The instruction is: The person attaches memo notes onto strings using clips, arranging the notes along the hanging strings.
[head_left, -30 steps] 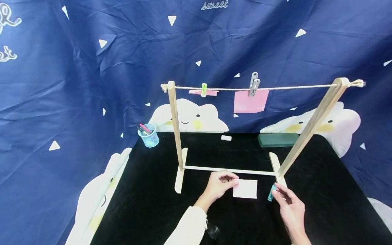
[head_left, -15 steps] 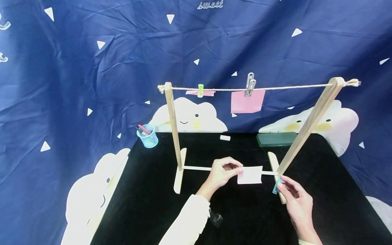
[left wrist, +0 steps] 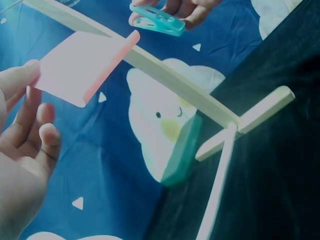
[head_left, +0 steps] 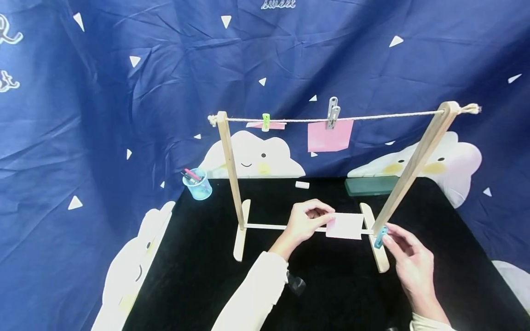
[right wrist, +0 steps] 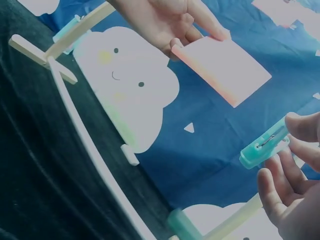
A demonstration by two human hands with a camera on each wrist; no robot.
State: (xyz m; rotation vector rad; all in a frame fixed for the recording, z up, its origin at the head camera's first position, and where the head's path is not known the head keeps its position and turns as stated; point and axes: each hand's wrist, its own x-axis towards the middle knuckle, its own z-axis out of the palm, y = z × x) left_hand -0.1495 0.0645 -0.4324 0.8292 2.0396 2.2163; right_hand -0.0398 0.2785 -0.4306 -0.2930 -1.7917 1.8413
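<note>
Between thumb and fingers, my left hand (head_left: 304, 223) pinches a pale pink sticky note (head_left: 344, 226) by its left edge; the note's lower edge curls in the left wrist view. My right hand (head_left: 414, 259) holds a teal clothespin (head_left: 381, 237) by one end, to the right of the note and apart from it. In the right wrist view the clothespin (right wrist: 262, 147) points toward the left. Above and behind both hands runs a rope (head_left: 381, 117) on a wooden stand (head_left: 410, 172). A pink note (head_left: 330, 136) hangs from it by a grey clothespin (head_left: 332, 114).
A green clothespin (head_left: 266, 122) holds another pink note on the rope's left part. At the back of the black table (head_left: 198, 285) are a blue pen cup (head_left: 199, 186), a white eraser-like block (head_left: 302, 185) and a green case (head_left: 371, 185). The stand's low crossbar (head_left: 265, 226) lies behind the hands.
Both hands have moved up and to the right, carrying the sticky note and the teal clothespin with them. The note now overlaps the stand's crossbar in the head view.
</note>
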